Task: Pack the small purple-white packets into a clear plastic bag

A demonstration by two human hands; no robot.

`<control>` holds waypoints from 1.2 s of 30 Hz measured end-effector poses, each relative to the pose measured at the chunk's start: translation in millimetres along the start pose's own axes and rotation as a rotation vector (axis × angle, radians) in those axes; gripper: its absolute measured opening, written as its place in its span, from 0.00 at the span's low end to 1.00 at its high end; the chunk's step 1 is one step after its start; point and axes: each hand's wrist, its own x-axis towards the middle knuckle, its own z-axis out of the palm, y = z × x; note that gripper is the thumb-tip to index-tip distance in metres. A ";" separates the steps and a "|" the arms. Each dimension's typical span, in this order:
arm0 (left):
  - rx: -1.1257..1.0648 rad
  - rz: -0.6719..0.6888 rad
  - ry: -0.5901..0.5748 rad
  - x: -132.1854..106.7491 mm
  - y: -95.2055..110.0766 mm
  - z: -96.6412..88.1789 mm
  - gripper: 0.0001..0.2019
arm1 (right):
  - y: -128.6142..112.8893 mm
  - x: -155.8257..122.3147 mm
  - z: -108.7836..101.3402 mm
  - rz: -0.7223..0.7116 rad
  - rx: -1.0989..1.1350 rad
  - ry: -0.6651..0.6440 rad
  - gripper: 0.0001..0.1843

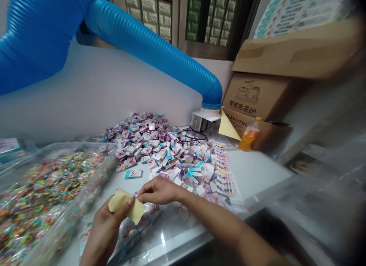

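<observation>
- Head camera view: "智能电茶炉" in dark print, with a line drawing of a kettle appliance, marks a brown cardboard carton against the wall at the back of the work table.
- Partly hidden below it, a second carton reads "XYLITOL" in dark capitals, with cut-off letters before the word.
- Rows of small coloured stickers fill a long sticker sheet lying beside a heap of small white-and-purple boxes; their fine print is too small to read.
- White table runs along a pale wall, with a blue corrugated hose arching overhead and down to a white fitting.
- Bulging clear plastic bag of multicoloured small pieces lies at left; an orange drink bottle stands by the cartons, a black pen on top of one.
- Left hand, fingers curled and thumb raised, grips a crumpled yellow paper sheet above a printed plastic sheet.
- Right hand, reaching in from the lower right, pinches at that yellow sheet's edge, its fingers and thumb closed; anything between them is too small to tell.
</observation>
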 end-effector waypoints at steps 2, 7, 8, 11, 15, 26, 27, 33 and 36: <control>-0.017 -0.009 -0.003 -1.3 0.1 1.5 0.30 | -1.2 0.0 0.5 -0.012 -0.055 0.023 0.09; 0.037 0.034 0.055 -9.6 -7.3 6.9 0.27 | -1.1 -1.8 2.5 -0.007 -0.052 0.073 0.07; 0.041 0.044 0.048 -11.3 -9.8 8.2 0.25 | 0.4 -2.1 3.3 -0.013 -0.025 0.070 0.07; -0.066 0.049 0.000 -12.5 -16.5 10.6 0.21 | 6.4 -1.4 5.6 -0.040 0.065 0.045 0.08; -0.239 -0.005 -0.040 -11.5 -18.3 10.2 0.20 | 11.2 0.1 7.4 -0.011 0.243 -0.024 0.10; -0.245 -0.163 -0.049 -11.3 -3.0 3.5 0.19 | 14.0 2.9 -7.1 0.061 0.387 -0.092 0.08; -0.215 -0.181 -0.031 -12.0 -0.9 1.1 0.18 | 11.0 2.4 -11.2 0.078 0.386 -0.085 0.07; 0.015 -0.139 0.079 13.4 -0.3 -19.1 0.14 | 11.6 6.9 -34.5 0.263 0.558 0.002 0.05; 0.156 0.012 0.115 32.0 -1.3 -23.0 0.14 | 23.4 3.1 -44.0 0.333 0.687 0.185 0.06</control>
